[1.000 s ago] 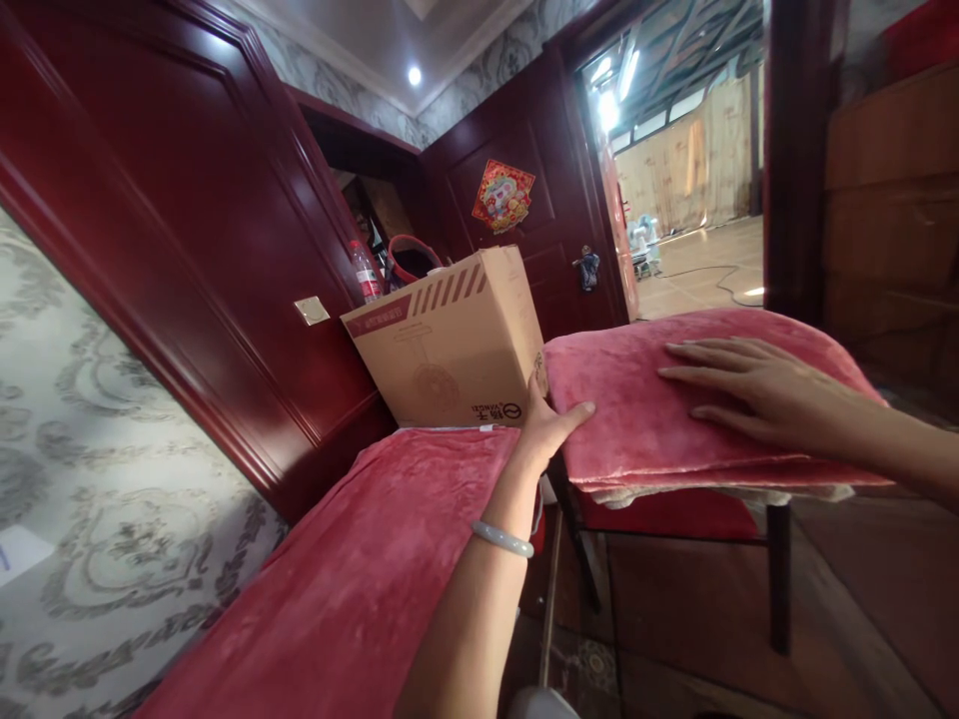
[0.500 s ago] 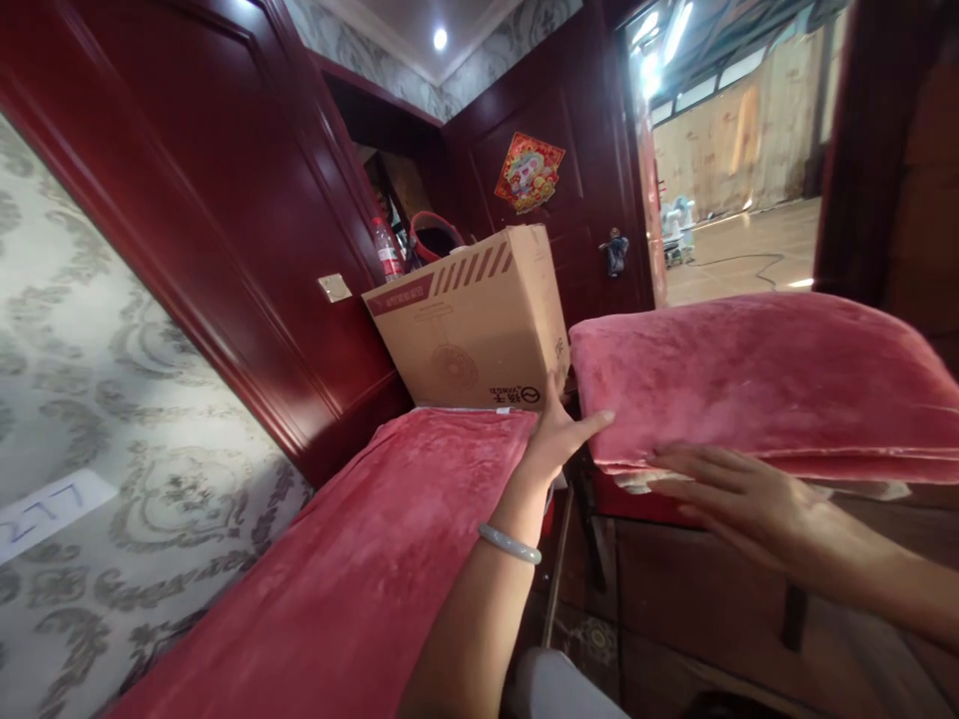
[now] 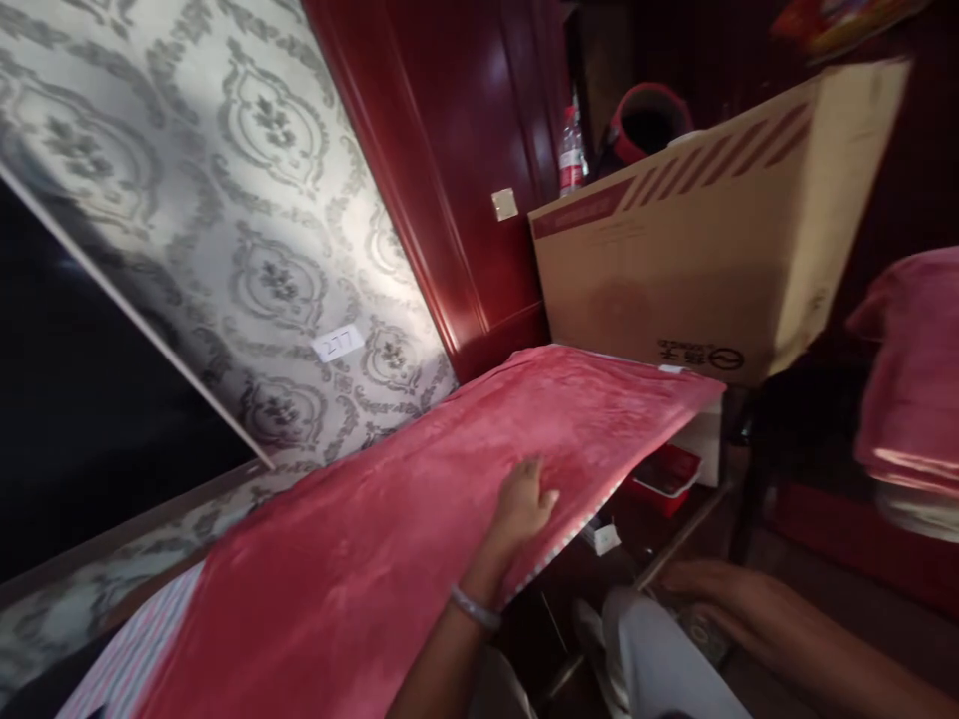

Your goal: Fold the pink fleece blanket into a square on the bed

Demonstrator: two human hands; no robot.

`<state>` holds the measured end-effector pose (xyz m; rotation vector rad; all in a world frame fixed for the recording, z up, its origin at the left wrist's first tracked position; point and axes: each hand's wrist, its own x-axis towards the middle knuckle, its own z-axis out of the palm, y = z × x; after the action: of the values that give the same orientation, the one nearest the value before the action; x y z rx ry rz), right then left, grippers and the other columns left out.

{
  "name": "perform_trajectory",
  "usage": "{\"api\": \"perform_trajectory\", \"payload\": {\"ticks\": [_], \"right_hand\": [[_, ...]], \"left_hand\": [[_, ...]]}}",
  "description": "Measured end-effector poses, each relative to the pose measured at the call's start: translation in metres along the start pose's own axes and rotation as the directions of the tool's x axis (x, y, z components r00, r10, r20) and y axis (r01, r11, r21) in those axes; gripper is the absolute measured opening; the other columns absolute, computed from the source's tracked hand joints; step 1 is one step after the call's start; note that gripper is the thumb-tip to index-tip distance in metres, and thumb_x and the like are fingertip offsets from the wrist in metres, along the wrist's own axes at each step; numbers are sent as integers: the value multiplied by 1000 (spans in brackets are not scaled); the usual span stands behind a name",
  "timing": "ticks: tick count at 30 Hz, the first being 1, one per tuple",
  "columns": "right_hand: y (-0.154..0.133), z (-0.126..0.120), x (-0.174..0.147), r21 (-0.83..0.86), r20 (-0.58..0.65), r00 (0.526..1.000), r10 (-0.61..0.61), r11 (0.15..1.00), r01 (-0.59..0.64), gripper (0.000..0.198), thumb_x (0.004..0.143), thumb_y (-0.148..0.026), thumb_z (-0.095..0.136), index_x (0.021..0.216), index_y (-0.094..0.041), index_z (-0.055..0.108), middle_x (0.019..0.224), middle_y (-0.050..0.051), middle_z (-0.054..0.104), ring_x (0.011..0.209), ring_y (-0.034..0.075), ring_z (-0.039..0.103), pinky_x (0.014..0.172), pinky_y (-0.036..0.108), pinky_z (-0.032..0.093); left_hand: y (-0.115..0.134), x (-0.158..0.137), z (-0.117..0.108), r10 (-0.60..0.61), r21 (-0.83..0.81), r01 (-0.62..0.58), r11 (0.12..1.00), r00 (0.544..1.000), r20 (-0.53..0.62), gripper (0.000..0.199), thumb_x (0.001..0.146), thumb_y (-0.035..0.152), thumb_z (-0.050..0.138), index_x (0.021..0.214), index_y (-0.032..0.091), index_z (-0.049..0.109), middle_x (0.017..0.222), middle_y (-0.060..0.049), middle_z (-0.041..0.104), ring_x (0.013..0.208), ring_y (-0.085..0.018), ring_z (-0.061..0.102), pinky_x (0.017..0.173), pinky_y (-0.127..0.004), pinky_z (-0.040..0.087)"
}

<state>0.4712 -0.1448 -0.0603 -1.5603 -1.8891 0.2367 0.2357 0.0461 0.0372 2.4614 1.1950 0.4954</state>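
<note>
My left hand (image 3: 524,499), with a bracelet (image 3: 476,607) at the wrist, is over the pink plush blanket (image 3: 405,499) near its right edge. The thumb stands apart from the foreshortened fingers, and I see nothing held. This blanket is spread over a long surface beside the wall, with striped cloth (image 3: 139,639) showing at its near left end. Lower right, my right hand (image 3: 711,591) hangs above the floor, slightly blurred, fingers stretched out and holding nothing. A folded pink blanket (image 3: 918,379) lies at the right edge, apart from both hands.
A large cardboard box (image 3: 674,260) stands at the blanket's far end, with a plastic bottle (image 3: 570,155) behind it. Under the blanket's right edge sits a red container (image 3: 666,479). A dark screen-like panel (image 3: 90,399) is on the left; a paper marked 277 (image 3: 337,343) is on the wall.
My view has swung left and down. My left hand has come back from near the box to over the spread blanket. My right hand has moved away from the folded blanket.
</note>
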Motion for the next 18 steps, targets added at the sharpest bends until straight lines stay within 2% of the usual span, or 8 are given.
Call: {"api": "perform_trajectory", "payload": {"ticks": [2, 4, 8, 10, 12, 15, 18], "right_hand": [[-1, 17, 20, 72, 87, 995, -48, 997, 42, 39, 94, -48, 48, 115, -31, 76, 116, 6, 74, 103, 25, 72, 88, 38, 61], [-7, 35, 43, 108, 109, 989, -96, 991, 84, 42, 96, -47, 45, 118, -28, 75, 119, 8, 73, 107, 25, 71, 91, 41, 60], [-33, 72, 88, 130, 75, 975, -207, 972, 197, 43, 98, -44, 42, 126, -27, 70, 129, 10, 68, 118, 25, 66, 100, 45, 55], [-47, 91, 111, 124, 51, 962, -270, 957, 262, 44, 99, -43, 41, 130, -26, 68, 134, 11, 66, 123, 25, 63, 103, 47, 53], [-59, 109, 135, 97, 42, 946, -322, 944, 317, 46, 100, -42, 39, 134, -24, 65, 137, 12, 63, 127, 26, 60, 106, 49, 50], [-76, 134, 171, 26, 57, 932, -359, 933, 358, 51, 100, -43, 37, 140, -21, 60, 143, 14, 58, 133, 27, 55, 111, 53, 45], [-89, 156, 200, -44, 125, 925, -359, 929, 366, 56, 100, -45, 36, 147, -19, 53, 150, 15, 50, 140, 29, 48, 115, 56, 39]], "left_hand": [[-40, -35, -20, -144, 236, 150, 960, 989, -41, 61, 88, 23, 59, 147, 8, 48, 153, -20, 47, 145, -31, 42, 121, -45, 33], [-73, -73, -38, -283, 390, 305, 869, 952, -116, 58, 93, 23, 53, 149, 9, 46, 155, -17, 46, 146, -28, 40, 122, -45, 31], [-116, -144, -56, -464, 482, 531, 697, 846, -261, 56, 97, 27, 45, 152, 14, 42, 161, -15, 37, 150, -28, 32, 123, -52, 24], [-127, -167, -57, -526, 490, 590, 641, 803, -279, 57, 98, 32, 43, 154, 19, 40, 163, -12, 32, 152, -29, 27, 123, -55, 21], [-133, -179, -54, -568, 481, 613, 628, 782, -255, 57, 99, 36, 41, 155, 24, 39, 165, -10, 27, 153, -29, 23, 123, -56, 20], [-135, -184, -49, -583, 445, 613, 653, 782, -220, 60, 98, 39, 40, 157, 24, 36, 167, -10, 21, 155, -31, 17, 123, -58, 18], [-134, -183, -48, -586, 399, 618, 677, 781, -215, 62, 97, 41, 42, 157, 25, 36, 167, -10, 19, 155, -32, 15, 123, -60, 14]]}}
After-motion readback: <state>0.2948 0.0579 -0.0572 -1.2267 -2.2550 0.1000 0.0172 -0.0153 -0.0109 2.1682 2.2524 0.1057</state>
